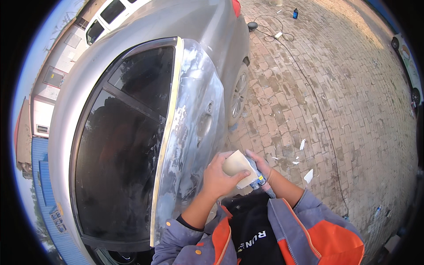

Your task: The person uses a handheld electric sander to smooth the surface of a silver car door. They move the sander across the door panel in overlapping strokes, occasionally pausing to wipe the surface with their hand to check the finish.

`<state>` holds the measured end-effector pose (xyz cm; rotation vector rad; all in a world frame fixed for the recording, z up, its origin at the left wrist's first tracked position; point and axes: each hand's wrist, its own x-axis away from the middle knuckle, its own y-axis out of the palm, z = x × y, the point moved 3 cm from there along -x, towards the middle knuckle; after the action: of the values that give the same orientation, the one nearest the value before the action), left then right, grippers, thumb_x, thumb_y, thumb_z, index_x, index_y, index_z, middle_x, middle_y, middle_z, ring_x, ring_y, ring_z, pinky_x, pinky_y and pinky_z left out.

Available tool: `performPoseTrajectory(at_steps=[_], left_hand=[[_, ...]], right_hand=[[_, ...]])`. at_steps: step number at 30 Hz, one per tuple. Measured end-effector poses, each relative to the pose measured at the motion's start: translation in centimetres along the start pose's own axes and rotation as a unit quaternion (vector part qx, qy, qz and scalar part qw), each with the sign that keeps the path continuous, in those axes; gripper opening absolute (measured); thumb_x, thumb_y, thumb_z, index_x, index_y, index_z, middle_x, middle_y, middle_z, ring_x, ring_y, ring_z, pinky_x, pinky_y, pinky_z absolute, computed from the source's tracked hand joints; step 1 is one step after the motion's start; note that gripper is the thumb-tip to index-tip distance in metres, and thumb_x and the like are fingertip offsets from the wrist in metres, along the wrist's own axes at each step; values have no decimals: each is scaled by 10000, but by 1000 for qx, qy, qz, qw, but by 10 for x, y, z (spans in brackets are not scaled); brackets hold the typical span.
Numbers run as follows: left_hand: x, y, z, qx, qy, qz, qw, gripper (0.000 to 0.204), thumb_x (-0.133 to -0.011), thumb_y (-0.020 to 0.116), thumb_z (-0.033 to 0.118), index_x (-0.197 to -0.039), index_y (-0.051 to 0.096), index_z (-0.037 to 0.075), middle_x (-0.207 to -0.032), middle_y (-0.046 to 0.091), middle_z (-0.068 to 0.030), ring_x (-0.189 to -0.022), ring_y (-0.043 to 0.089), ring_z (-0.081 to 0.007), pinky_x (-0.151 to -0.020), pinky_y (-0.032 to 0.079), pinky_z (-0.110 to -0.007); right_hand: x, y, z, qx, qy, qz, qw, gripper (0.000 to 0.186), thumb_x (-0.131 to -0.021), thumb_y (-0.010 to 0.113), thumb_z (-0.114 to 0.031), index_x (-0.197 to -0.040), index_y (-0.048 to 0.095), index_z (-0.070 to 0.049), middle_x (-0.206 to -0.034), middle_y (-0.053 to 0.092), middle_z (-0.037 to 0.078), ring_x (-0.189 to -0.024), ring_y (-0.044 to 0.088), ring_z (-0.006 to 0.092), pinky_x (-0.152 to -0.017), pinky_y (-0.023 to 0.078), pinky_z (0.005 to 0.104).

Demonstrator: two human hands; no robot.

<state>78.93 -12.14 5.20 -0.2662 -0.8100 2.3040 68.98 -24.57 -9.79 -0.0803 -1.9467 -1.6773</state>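
1. Left hand (216,176): closed on a cream rectangular sheet (236,164), thumb laid across its face; the sheet sits between the two hands, in front of the wearer's chest.
2. Right hand (261,165): at the right side of a blue-and-black tool (259,178) bearing a yellow label; finger closure is partly hidden and cannot be determined. The tool is just beside the sheet's right edge.
3. Clothing: grey-and-orange jacket (335,236), open over a black shirt (247,221).
4. Left of the hands: grey car door (205,84), finish patchy white and dull, with pale yellow tape (167,132) along the edge of the dark window (123,163).
5. Beyond the door: rear wheel (239,90) of the same car.
6. Ground: brick paving (282,110), with white scraps (308,176), a dark cable (315,94) and, farther off, a blue bottle (295,13).
7. Background: white vehicle (112,11) and pale building (48,99) at left; another car (408,66) at far right.
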Motion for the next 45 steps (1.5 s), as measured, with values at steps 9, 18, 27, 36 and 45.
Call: performPoseTrajectory(at_steps=[9, 18, 27, 36, 45], left_hand=[[-99, -97, -102, -496, 197, 49, 845, 489, -973, 769, 348, -1412, 699, 143, -1551, 623, -119, -1452, 549, -352, -1223, 379, -538], [-127, -120, -164, -521, 228, -83, 819, 665, -972, 697, 518, -1496, 614, 117, -1652, 529, -171, -1550, 442, -430, -1285, 272, -611], [-128, -120, -166, -551, 216, -99, 800, 762, -917, 726, 642, -1476, 635, 132, -1656, 524, -170, -1540, 452, -417, -1288, 266, -588], [-129, -120, -165, -542, 228, -95, 803, 780, -890, 741, 675, -1445, 665, 132, -1645, 536, -173, -1526, 468, -422, -1269, 292, -590], [-131, -120, -162, -544, 228, -95, 802, 796, -885, 742, 694, -1447, 659, 137, -1652, 528, -170, -1528, 466, -417, -1269, 296, -586]], right_hand=[[-70, -14, -71, 281, -103, 116, 947, 530, -928, 878, -291, -1329, 625, -53, -1126, 696, 66, -915, 723, 199, -862, 644, 377], [-178, 11, -52, 581, -337, 264, 692, 488, -867, 874, -341, -1241, 622, -154, -1203, 600, 128, -914, 728, 387, -761, 605, 501], [-192, 14, -61, 671, -437, 238, 550, 475, -851, 885, -306, -1187, 605, -121, -1180, 583, 100, -891, 734, 330, -668, 602, 460], [-187, 12, -71, 730, -429, 232, 478, 408, -870, 862, -282, -1153, 618, -118, -1186, 570, 109, -992, 725, 306, -668, 621, 442], [-185, 14, -73, 767, -416, 222, 436, 396, -889, 844, -313, -1159, 634, -114, -1219, 562, 126, -990, 725, 309, -695, 641, 438]])
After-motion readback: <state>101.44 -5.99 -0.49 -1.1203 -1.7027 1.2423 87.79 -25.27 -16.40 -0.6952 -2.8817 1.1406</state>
